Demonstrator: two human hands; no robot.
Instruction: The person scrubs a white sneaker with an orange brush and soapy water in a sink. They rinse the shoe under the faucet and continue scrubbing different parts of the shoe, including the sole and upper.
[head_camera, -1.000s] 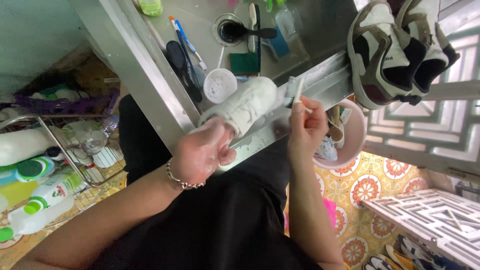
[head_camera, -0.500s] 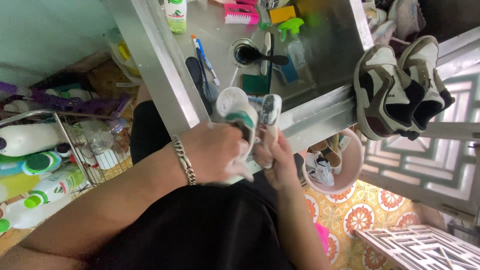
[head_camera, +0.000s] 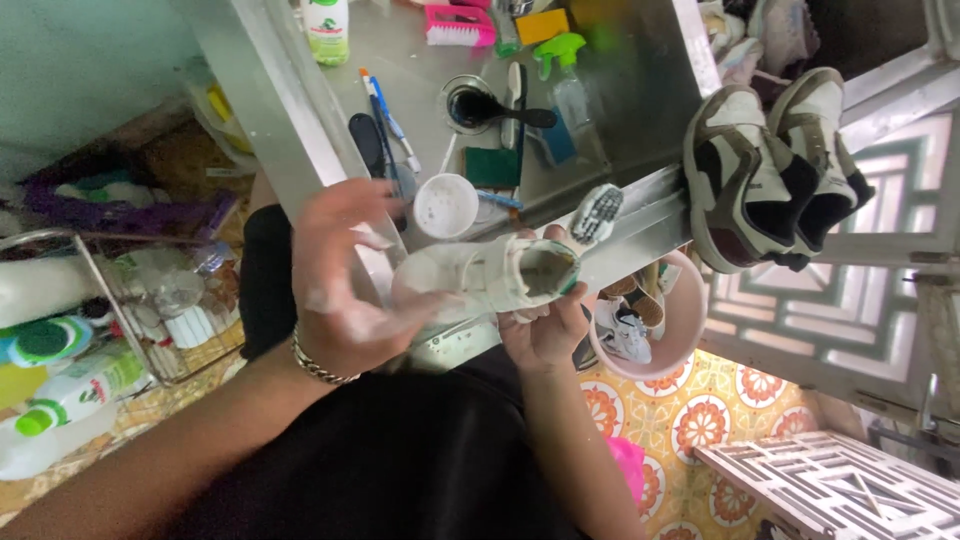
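A small white shoe (head_camera: 470, 275) lies on its side above my lap, its opening turned to the right. My right hand (head_camera: 548, 328) grips it from below at the heel end. The same hand also holds a small brush (head_camera: 597, 214), whose bristle head sticks up over the sink edge. My left hand (head_camera: 340, 280) is soapy, with fingers spread wide and the palm resting against the shoe's toe. A chain bracelet (head_camera: 318, 366) sits on that wrist.
A steel sink (head_camera: 300, 130) ahead holds a foamy white cup (head_camera: 445, 205), green sponge (head_camera: 490, 166), brushes, spray bottle (head_camera: 565, 75) and drain (head_camera: 466, 102). Brown-and-white sneakers (head_camera: 760, 170) rest on its right edge. A pink basin (head_camera: 690, 335) with shoes stands below; a wire rack with bottles (head_camera: 60, 390) stands left.
My left hand has let go of the shoe and spread open against its toe. The shoe has turned onto its side, and my right hand now carries it from underneath.
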